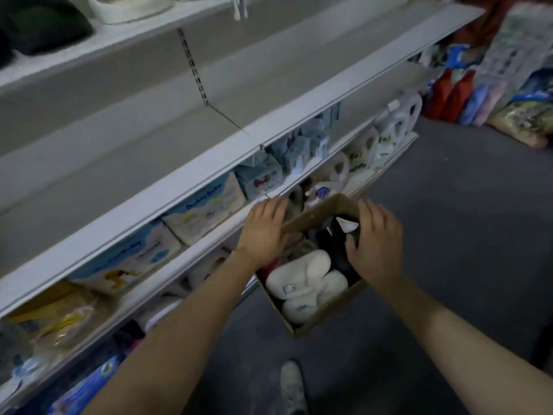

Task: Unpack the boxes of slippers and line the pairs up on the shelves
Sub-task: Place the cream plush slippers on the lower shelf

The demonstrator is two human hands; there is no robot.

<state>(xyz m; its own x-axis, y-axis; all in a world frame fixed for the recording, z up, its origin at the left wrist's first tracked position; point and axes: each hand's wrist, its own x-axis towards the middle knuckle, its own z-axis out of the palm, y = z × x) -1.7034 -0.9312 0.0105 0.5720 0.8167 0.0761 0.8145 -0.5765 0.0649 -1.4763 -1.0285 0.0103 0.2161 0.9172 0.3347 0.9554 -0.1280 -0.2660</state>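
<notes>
- A cardboard box (321, 320) sat open on the grey floor (449, 235), just in front of the lowest shelves.
- Inside the box lay white slippers (299, 280) toward the near end and dark slippers (332, 241) toward the far end; one dark slipper carried a white tag (347, 224).
- The left hand (264, 232) lay over the box's left wall, fingers straight and close together, palm down on the cardboard edge; it gripped nothing that could be seen.
- The right hand (374, 244) reached into the far right side of the box, fingers spread and bent a little over the dark slippers. Whether it actually held one could not be told.
- Both forearms stretched in from the bottom of the view.
- A wide white shelf (149, 163) ran bare across the middle of the picture.
- On the shelf above it stood a pale slipper (128, 7) and a dark one (45, 28), both cut off by the top edge.
- Below the bare shelf sat packs of nappies (206, 205) and small blue cartons (260, 175).
- White jugs (398, 121) lined the bottom shelf farther right.
- Coloured packages (493, 85) were heaped on the floor at the far right.
- A pale shoe (291, 384) showed on the floor at the bottom of the view.
</notes>
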